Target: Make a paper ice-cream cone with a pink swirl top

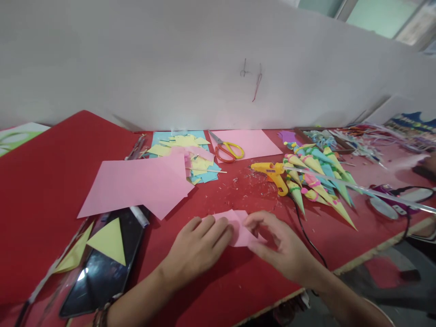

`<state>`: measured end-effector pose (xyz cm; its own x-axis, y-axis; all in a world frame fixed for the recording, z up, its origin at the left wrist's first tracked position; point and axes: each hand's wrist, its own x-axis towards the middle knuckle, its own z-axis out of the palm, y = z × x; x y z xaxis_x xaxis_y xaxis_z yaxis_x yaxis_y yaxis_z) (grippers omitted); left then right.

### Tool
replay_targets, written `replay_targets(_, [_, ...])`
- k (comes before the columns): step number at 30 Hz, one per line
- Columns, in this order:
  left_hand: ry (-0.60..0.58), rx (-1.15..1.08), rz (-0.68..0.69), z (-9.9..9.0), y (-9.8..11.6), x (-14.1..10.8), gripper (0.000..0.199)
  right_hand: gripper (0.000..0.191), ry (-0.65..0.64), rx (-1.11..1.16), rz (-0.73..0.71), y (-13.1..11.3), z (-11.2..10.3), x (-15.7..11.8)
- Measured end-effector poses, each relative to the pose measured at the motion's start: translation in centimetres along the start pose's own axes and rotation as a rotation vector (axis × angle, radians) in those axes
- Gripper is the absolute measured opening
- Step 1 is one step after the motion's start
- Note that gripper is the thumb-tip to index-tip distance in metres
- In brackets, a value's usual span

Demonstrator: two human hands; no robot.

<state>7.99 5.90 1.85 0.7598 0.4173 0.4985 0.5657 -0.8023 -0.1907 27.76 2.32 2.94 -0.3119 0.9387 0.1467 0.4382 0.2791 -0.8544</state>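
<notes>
A small piece of pink paper (pixel 242 237), folded in part, lies on the red tabletop between my hands. My left hand (pixel 200 243) rests over its left side, with bent fingers holding it against the table. At the paper's right edge, my right hand (pixel 281 247) pinches a corner between thumb and fingers. Just beyond them are a yellow glue gun (pixel 270 175), with a long clear glue stick (pixel 361 187) at its back, and a pile of paper cones (pixel 316 175) in yellow, blue and pink.
Orange-and-yellow-handled scissors (pixel 227 151) lie on a pink sheet (pixel 260 143) by the wall. Cut paper pieces (pixel 200 161) are heaped beside them. To the left are a large pink sheet (pixel 136 186), a dark tablet-like device (pixel 98 281) and yellow paper triangles (pixel 111 240). A black cord (pixel 308 236) crosses the right side.
</notes>
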Motion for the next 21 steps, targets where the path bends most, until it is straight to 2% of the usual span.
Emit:
replay_targets(3, [0.059, -0.204, -0.137, -0.1, -0.9, -0.1, 0.028, 0.052, -0.026, -0.224, -0.283, 0.6, -0.6, -0.1])
replay_targets(4, [0.07, -0.277, -0.17, -0.1, -1.1, -0.2, 0.029, 0.053, -0.016, -0.31, -0.359, 1.0, -0.6, -0.2])
replay_targets(6, [0.061, -0.373, -0.162, 0.0, -1.4, -0.2, 0.033, 0.038, 0.05, -0.462, -0.459, 1.6, -0.4, -0.4])
replay_targets(8, [0.033, -0.395, -0.094, 0.1, -1.4, -0.2, 0.036, 0.029, 0.117, -0.573, -0.506, 1.9, 0.1, -0.6])
replay_targets(12, [-0.058, -0.358, 0.014, 0.5, -1.3, -0.5, 0.03, 0.035, 0.092, -0.725, -0.584, 2.3, 1.1, -1.2])
replay_targets(16, [-0.26, -0.391, 0.058, 0.8, -0.8, -2.0, 0.028, 0.032, 0.05, -0.815, -0.61, 3.7, 1.8, -1.6])
replay_targets(19, [-0.427, -0.374, 0.051, 0.7, 0.0, -3.2, 0.029, 0.03, -0.015, -0.765, -0.53, 4.7, 2.1, -1.8])
replay_targets(21, [-0.476, -0.344, 0.022, 0.6, 0.5, -3.7, 0.032, 0.029, -0.066, -0.707, -0.456, 4.9, 2.1, -1.9])
